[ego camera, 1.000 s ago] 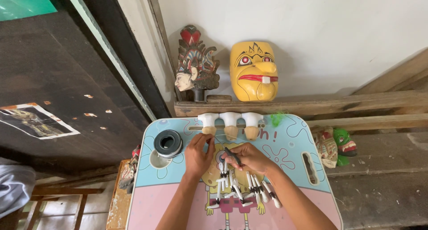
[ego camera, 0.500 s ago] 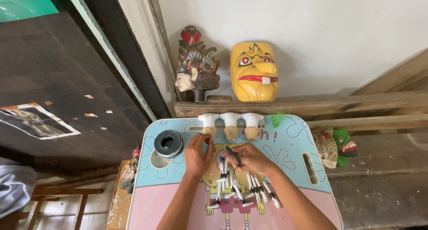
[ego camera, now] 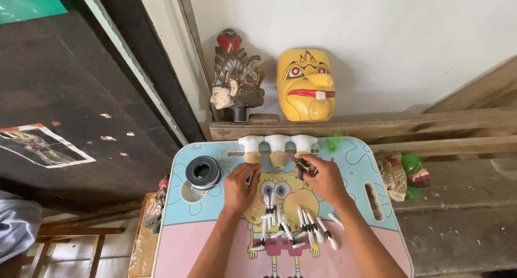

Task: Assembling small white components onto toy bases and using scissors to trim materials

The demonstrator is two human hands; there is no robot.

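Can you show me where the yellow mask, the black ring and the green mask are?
Yellow mask (ego camera: pixel 306 84): head view, on its nose.
Black ring (ego camera: pixel 203 172): head view, on its dark rim, left side of the small table.
Green mask (ego camera: pixel 414 169): head view, on its face, right of the table.

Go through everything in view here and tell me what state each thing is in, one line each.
left hand: palm down, fingers on the left white-capped piece.
right hand: pinching a small dark tool.
three white-capped pieces: side by side in a row at the far edge of the tray table.
black tape roll: lying flat.
small white-tipped pieces: scattered loose on the table.
yellow mask: upright against the wall.
carved head: upright, in profile.
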